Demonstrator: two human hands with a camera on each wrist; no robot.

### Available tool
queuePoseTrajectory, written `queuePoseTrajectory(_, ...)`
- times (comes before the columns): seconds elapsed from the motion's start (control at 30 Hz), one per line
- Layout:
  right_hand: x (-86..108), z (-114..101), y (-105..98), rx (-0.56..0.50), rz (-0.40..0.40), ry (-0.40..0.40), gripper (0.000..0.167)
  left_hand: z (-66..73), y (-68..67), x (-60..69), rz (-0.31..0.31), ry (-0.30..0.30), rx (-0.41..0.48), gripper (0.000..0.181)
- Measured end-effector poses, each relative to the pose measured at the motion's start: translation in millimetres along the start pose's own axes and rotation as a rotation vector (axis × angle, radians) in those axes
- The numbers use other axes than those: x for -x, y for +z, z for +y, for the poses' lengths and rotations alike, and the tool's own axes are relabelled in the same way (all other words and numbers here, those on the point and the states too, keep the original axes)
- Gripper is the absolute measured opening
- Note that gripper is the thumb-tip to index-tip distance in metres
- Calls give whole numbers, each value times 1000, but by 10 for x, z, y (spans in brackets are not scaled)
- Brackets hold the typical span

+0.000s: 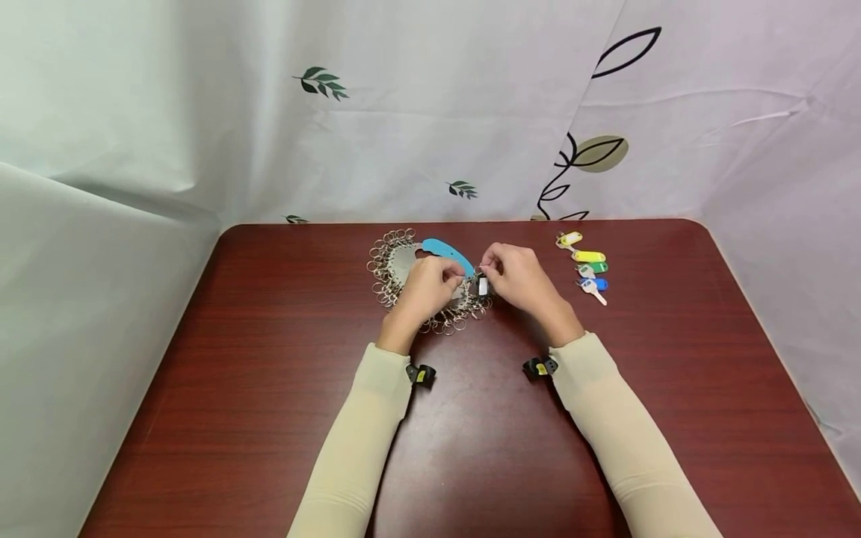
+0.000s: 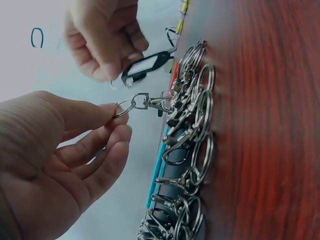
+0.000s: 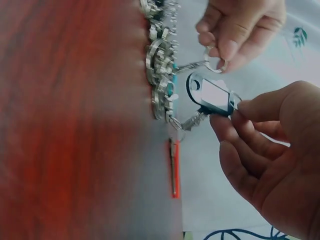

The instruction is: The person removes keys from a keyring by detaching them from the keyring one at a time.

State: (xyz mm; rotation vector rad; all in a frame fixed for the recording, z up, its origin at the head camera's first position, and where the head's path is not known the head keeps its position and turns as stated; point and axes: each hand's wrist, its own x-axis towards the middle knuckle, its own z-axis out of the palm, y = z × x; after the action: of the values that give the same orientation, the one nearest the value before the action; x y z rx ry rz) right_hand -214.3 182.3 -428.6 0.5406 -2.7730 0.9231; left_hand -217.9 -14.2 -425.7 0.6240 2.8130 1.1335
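A grey metal key-holder plate [image 1: 403, 261] with a blue handle [image 1: 449, 256] lies on the table, fringed with swivel clasps and split rings. Between thumb and forefinger, my left hand [image 1: 425, 287] pinches one split ring [image 2: 121, 114], linked to a swivel clasp [image 2: 156, 103] on the plate. My right hand [image 1: 521, 278] pinches the small ring at the end of a black key tag [image 3: 215, 95] with a white label. That tag hangs just right of the left hand's ring, apart from it. A red flat piece [image 3: 175, 170] shows beyond the clasps in the right wrist view.
Right of my right hand lie a yellow tag with a key [image 1: 571, 239], another yellow tag [image 1: 589, 256], a green tag [image 1: 599, 267] and a blue tag [image 1: 602, 284], with silver keys among them. The dark red table [image 1: 269, 418] meets pale curtains at the back and sides.
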Motion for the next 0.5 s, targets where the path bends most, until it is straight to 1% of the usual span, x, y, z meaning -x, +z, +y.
queuePoseTrajectory(0.07, -3, 8, -18, -14, -1, 15, 5, -7, -1, 3, 9, -2, 11, 12)
queuePoseTrajectory(0.23, -22, 14, -39, -33, -38, 9, 5, -21, 8, -9, 18, 14, 43, 11)
queuePoseTrajectory(0.33, -22, 33, -52, -30, -37, 14, 5, -21, 17, -11, 20, 23, 63, 11)
queuePoseTrajectory(0.4, -19, 45, -68, -30, -27, 22, 5, -12, 29, -10, 11, 35, 73, 11)
queuePoseTrajectory(0.5, -11, 59, -106, -40, -16, 35, 5, 7, 64, -13, -21, 75, 86, 13)
